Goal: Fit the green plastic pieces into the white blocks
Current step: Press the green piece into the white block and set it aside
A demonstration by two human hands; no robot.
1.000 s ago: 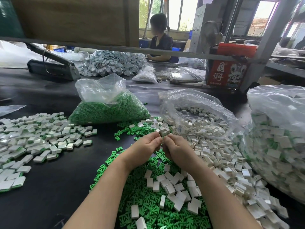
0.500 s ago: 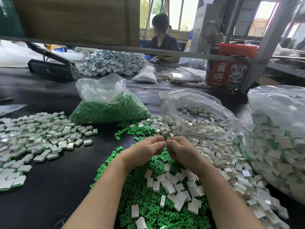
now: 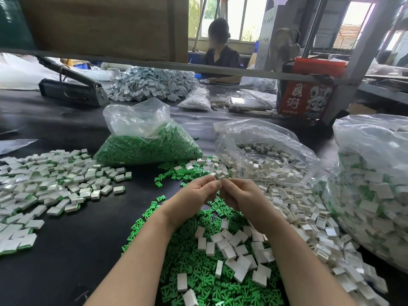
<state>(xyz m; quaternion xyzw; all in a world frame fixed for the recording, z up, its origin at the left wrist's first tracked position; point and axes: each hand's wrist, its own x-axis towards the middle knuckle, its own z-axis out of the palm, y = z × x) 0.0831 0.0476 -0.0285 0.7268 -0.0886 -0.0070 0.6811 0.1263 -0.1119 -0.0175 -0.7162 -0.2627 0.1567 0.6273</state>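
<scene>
Pinching is basically the whole step here. Way off to the left of the left hand [image 3: 194, 195] sits the spread of finished blocks [image 3: 55, 180], white with green edges showing, so that looks like the drop spot. The left hand's fingers are curled together at the tips, meeting the right hand [image 3: 240, 195], which is pinched the same way. Something small is held between them, but I can't tell if it's a block, a green piece or both, it's hidden by the fingers.

My take: line the green piece up square with the slot before pressing, and push with the thumbs, not sideways, or it'll jam crooked.

Right below both hands is the loose heap of green plastic pieces [image 3: 192, 272] with white blocks [image 3: 234, 246] scattered on it, more blocks trailing off right of the right hand. Beyond the hands, a bag of green pieces [image 3: 145, 149].

Only readable writing: a red box [image 3: 306, 96] far beyond the right hand with the characters 國潮 on it.
</scene>
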